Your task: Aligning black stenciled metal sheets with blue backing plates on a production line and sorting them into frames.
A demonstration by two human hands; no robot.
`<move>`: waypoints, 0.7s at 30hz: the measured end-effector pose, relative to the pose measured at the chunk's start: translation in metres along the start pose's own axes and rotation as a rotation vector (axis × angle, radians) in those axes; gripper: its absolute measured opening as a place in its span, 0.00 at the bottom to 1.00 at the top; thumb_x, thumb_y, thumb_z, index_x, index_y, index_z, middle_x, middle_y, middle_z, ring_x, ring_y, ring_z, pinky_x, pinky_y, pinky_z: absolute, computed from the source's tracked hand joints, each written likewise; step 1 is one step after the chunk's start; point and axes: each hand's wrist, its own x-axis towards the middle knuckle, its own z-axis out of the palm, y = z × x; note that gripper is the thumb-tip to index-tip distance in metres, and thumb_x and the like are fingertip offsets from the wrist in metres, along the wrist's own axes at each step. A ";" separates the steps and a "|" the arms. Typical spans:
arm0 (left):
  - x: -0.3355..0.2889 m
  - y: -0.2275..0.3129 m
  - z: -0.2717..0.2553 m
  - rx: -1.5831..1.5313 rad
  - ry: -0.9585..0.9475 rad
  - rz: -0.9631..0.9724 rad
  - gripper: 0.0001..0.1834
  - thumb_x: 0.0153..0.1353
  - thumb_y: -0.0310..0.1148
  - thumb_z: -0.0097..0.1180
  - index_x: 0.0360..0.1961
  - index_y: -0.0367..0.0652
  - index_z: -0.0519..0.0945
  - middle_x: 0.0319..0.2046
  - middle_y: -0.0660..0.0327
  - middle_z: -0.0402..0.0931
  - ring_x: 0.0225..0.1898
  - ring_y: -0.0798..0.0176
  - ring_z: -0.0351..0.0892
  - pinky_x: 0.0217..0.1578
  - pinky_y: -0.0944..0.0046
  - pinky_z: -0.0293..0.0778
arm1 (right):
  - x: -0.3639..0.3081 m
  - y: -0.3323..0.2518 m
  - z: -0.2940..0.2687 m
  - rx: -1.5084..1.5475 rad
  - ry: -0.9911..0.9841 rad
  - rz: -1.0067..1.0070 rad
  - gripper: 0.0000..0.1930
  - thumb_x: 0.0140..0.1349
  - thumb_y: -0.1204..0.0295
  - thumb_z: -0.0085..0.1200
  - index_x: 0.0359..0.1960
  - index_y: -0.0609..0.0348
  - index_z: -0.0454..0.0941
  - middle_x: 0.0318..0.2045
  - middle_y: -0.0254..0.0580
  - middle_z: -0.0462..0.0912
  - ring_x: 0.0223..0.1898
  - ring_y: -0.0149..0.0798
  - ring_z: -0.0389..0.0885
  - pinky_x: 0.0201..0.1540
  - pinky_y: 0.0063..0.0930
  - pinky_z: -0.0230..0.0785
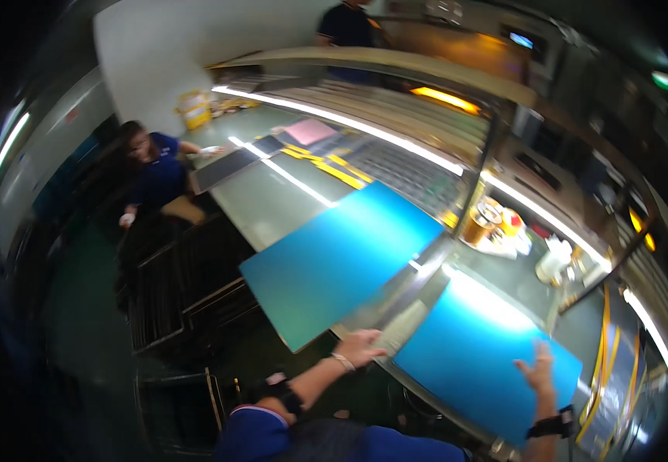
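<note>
Lit counter (263, 209): a blue sheet (342, 266) mid-view, a second blue sheet (465, 350) at 4 o'clock.
The right hand (537, 371) spreads released fingers over the second, contact unclear; the left hand (359, 349), at 6 o'clock near the counter's edge, extends blurred, released fingers.

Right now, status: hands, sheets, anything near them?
Left hand open, beside the right blue sheet. Right hand open over it, contact unclear. Left blue sheet alongside. White container beyond the right blue sheet, off it.
</note>
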 end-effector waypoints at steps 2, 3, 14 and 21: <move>-0.033 -0.035 -0.037 0.159 0.062 0.157 0.41 0.41 0.49 0.67 0.56 0.44 0.67 0.53 0.50 0.67 0.55 0.48 0.66 0.55 0.55 0.64 | -0.055 -0.070 0.031 0.027 -0.184 0.106 0.38 0.50 0.46 0.58 0.63 0.40 0.60 0.64 0.66 0.49 0.64 0.68 0.47 0.60 0.69 0.38; -0.051 -0.044 -0.058 0.343 0.001 0.110 0.47 0.37 0.48 0.70 0.59 0.44 0.63 0.58 0.47 0.61 0.60 0.44 0.59 0.59 0.53 0.58 | -0.079 -0.090 0.048 0.040 -0.201 0.189 0.37 0.52 0.45 0.55 0.63 0.39 0.60 0.65 0.65 0.46 0.64 0.69 0.43 0.60 0.70 0.34; -0.089 -0.178 -0.096 0.747 0.157 0.456 0.31 0.47 0.21 0.54 0.57 0.49 0.70 0.59 0.50 0.63 0.61 0.45 0.61 0.62 0.40 0.50 | -0.133 -0.138 0.084 0.056 -0.052 0.360 0.30 0.58 0.44 0.45 0.63 0.32 0.61 0.69 0.52 0.38 0.68 0.62 0.28 0.61 0.67 0.18; -0.088 -0.085 -0.167 0.495 0.439 0.726 0.15 0.51 0.18 0.49 0.41 0.37 0.78 0.37 0.51 0.79 0.37 0.51 0.81 0.40 0.57 0.78 | -0.148 -0.167 0.095 0.138 0.086 0.356 0.30 0.57 0.47 0.50 0.61 0.38 0.63 0.67 0.54 0.44 0.68 0.63 0.33 0.61 0.69 0.23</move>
